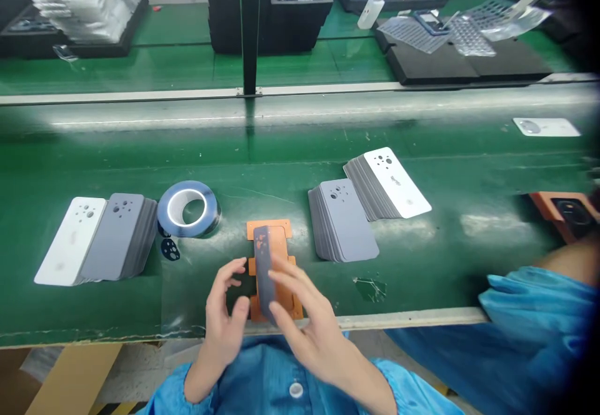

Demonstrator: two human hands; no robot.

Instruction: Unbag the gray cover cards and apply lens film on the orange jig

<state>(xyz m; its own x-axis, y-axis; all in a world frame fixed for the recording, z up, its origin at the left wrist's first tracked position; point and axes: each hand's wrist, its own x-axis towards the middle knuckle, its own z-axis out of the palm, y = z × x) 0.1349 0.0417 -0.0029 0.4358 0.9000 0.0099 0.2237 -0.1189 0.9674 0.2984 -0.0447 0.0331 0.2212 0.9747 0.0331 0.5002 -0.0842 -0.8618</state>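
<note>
In front of me an orange fixture [287, 299] lies on the green work surface. Over it a grey phone back panel [263, 271] with camera holes stands tilted. My right hand [312, 324] grips the panel's right edge between thumb and fingers, slightly blurred. To the left of the fixture, my left hand [225, 318] is open, fingers curved and apart, holding nothing. A blue tape roll [212, 209] with a white core lies to the upper left, and a black camera-shaped piece [170, 250] sits just below it.
Fanned grey panels [115, 240] and a white panel [68, 243] lie left; more grey panels [349, 221] and a white-topped stack [396, 180] lie right. A co-worker's sleeve [539, 302] and another orange fixture [546, 205] are far right. Black trays [435, 65] stand behind the rail.
</note>
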